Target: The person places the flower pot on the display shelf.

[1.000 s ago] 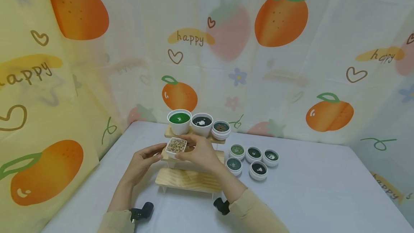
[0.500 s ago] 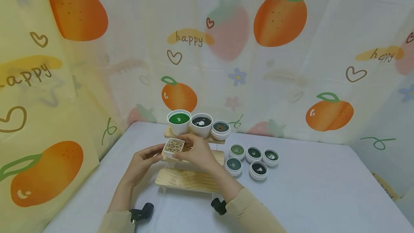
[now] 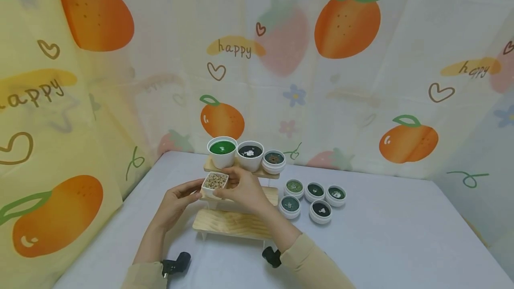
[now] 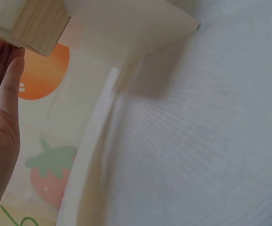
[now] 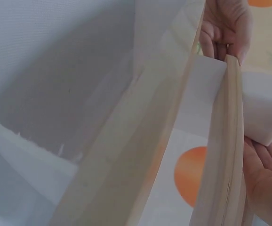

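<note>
My right hand (image 3: 248, 191) pinches a small square white pot (image 3: 209, 192) filled with beige-brown grit, thumb at its front and fingers behind. The pot sits right over the left end of the middle board (image 3: 270, 194) of a three-tier wooden stand. In the right wrist view, the pot (image 5: 263, 106) stands against the board's upper face (image 5: 235, 141). My left hand (image 3: 176, 202) is at that board's left end, its fingertips touching the edge beside the pot. In the left wrist view, the fingers (image 4: 8, 89) extend nearly straight to the wood (image 4: 39, 26).
On the top board stand a white cup with green filling (image 3: 222, 158), a dark-filled cup (image 3: 250, 159) and a low round jar (image 3: 274, 162). Several small round jars (image 3: 321, 213) cluster on the white tabletop (image 3: 385, 235) right of the stand. The lowest board (image 3: 230, 223) is nearest me.
My right hand has moved the white pot slightly left and down toward the end of the middle board, then nearly stopped. My left hand has stayed at the board's end.
</note>
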The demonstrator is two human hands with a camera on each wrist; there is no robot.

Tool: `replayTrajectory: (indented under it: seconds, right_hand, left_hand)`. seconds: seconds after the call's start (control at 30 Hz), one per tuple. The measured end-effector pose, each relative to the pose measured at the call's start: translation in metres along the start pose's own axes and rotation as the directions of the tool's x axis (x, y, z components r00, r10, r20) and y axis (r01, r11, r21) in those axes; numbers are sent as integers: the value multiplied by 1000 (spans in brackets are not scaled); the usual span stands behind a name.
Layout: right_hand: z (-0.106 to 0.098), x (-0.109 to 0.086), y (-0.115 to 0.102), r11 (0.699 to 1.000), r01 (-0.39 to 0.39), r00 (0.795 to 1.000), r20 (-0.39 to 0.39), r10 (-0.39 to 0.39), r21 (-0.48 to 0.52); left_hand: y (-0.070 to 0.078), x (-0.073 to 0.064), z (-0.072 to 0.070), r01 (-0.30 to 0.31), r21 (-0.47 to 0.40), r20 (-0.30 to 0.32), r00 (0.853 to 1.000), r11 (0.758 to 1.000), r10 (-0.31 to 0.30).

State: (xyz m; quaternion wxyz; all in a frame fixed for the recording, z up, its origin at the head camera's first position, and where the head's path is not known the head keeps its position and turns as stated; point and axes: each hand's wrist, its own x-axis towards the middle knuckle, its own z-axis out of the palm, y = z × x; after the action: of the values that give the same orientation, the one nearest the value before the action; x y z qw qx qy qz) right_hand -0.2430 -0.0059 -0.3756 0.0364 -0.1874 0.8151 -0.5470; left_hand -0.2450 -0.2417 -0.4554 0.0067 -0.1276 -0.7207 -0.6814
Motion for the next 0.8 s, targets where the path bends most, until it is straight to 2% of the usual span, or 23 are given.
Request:
replayTrajectory:
  seconds: [0.17, 0.8]
  right_hand:
    - [-1, -3, 1, 1000, 20, 1000, -4, -20, -5]
    - [-22, -21, 16, 997, 45, 999, 3, -45, 70]
  left_hand:
    - [-1, 0, 0, 15, 16, -7, 1000, 1000, -15]
    - [2, -1, 2, 1, 7, -15, 1000, 1000, -1]
